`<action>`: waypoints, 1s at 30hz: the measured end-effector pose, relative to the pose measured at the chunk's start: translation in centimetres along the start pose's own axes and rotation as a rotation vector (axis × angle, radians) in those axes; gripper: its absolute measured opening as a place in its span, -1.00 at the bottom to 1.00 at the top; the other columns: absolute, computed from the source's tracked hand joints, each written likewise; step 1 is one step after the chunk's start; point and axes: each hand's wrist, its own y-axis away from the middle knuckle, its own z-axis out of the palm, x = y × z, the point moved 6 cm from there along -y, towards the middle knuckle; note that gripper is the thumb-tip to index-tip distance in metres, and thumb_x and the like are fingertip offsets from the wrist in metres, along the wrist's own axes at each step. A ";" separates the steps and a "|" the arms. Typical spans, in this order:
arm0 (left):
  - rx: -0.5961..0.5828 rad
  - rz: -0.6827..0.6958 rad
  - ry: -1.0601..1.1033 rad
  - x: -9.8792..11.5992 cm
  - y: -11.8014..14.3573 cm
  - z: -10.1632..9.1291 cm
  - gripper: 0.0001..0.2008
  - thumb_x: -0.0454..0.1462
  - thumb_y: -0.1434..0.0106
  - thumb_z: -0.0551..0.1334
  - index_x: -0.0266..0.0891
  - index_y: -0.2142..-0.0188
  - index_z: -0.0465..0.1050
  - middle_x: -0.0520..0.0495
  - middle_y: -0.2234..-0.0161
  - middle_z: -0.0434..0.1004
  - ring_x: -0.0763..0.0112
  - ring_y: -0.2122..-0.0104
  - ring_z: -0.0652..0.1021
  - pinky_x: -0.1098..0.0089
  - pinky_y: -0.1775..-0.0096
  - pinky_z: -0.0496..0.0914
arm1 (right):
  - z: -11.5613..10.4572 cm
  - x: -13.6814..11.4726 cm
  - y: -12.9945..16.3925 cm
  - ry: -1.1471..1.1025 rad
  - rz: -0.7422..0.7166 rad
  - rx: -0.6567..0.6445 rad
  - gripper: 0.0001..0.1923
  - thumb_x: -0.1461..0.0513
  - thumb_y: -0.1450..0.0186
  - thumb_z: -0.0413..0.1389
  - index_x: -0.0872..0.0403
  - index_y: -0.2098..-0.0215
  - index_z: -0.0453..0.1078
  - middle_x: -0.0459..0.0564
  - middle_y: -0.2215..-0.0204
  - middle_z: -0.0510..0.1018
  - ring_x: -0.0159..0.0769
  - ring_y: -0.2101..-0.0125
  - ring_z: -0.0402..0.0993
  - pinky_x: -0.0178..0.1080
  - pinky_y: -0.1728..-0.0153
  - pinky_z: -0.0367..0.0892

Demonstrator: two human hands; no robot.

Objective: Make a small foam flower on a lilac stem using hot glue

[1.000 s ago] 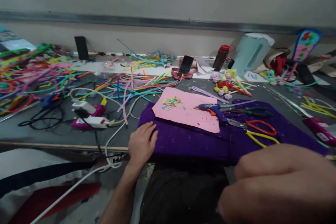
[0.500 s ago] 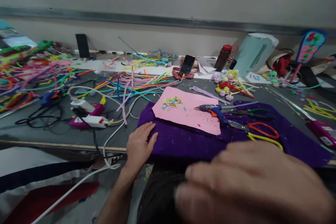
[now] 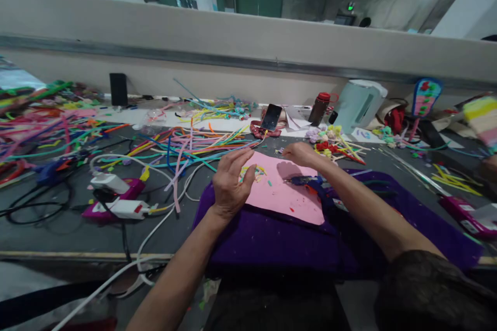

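Note:
My left hand [image 3: 233, 183] is open, its fingers spread over the left side of a pink sheet [image 3: 283, 201]. Beside its thumb lies a small pile of short yellow, white and teal pieces [image 3: 259, 171]. At the sheet's back edge my right hand [image 3: 301, 154] reaches down with curled fingers over lilac pipe cleaners [image 3: 279, 151]; only one end of these shows, and its fingertips are hidden. Below that forearm a blue glue gun [image 3: 310, 181] lies on the sheet, partly covered. The sheet rests on a purple cloth [image 3: 272, 243].
Loose coloured pipe cleaners [image 3: 186, 139] cover the left and back. White chargers [image 3: 126, 209] sit in a magenta power strip [image 3: 91, 212] with trailing cables. Behind stand a phone [image 3: 271, 117], a bottle [image 3: 320, 108], a pale-green jug [image 3: 363, 106] and fuzzy flowers [image 3: 328, 147].
My left hand has risen from the cloth's edge to above the pink sheet. The right hand has moved forward from close to the camera to the sheet's back edge. The view has tilted up.

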 end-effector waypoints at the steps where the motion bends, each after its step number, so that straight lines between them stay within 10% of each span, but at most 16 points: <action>1: 0.004 0.011 -0.001 -0.6 -0.1 0.9 -0.69 -0.25 -0.15 0.13 -0.22 0.09 0.35 -0.13 0.12 0.43 0.27 0.08 0.40 0.22 0.08 0.31 | 0.7 0.0 -0.7 0.009 0.002 -0.033 -0.73 0.24 -0.22 -0.05 -0.02 0.24 0.46 -0.08 0.27 0.55 -0.30 0.25 0.43 -0.41 0.33 0.22; 9: -0.036 -0.012 -0.001 -3.3 1.1 2.8 -0.65 -0.26 -0.15 0.13 -0.23 0.04 0.31 -0.17 0.06 0.38 0.26 0.04 0.36 0.26 0.14 0.34 | 2.5 2.9 -3.1 0.134 0.152 -0.059 -0.72 0.28 -0.20 -0.07 0.16 0.28 0.47 0.20 0.27 0.53 -0.15 0.28 0.45 -0.29 0.35 0.25; 30: -0.052 -0.026 -0.028 -4.3 1.0 2.5 -0.73 -0.30 -0.12 0.17 -0.17 0.14 0.38 -0.11 0.09 0.39 0.29 0.08 0.38 0.28 0.17 0.35 | 2.4 -1.2 -8.4 0.093 -0.022 0.095 -0.72 0.27 -0.25 -0.12 0.07 0.15 0.36 0.06 0.20 0.49 -0.23 0.20 0.39 -0.33 0.29 0.20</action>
